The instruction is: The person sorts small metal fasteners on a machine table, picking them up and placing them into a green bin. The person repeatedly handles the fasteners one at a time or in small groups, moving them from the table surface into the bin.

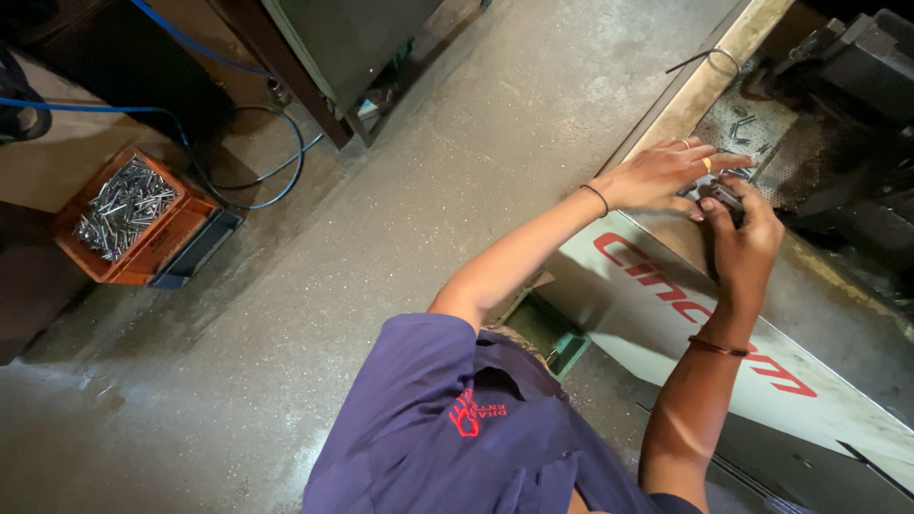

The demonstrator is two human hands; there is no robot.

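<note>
Gathering small dark metal pieces (721, 193) at the machine's perforated tray (738, 133), at about 2 o'clock in the head view. Right hand (745, 243) was curled shut around a small dark bundle of them, thumb up top, just at the tray's near edge. Left hand (666, 174) lay flat beside it, fingers spread open and holding nothing that I could see, fingertips touching the bundle. A few loose pieces (743, 122) were left scattered on the tray past the hands, so my read: collection partly done, some pickup left. An orange crate (157, 249) at 9 o'clock, well apart on the floor (457, 152), was already heaped with shiny metal parts (126, 205). Blue hose (238, 171) ran past it. Machine's pale panel with red lettering (666, 295) sat below the hands.
</note>
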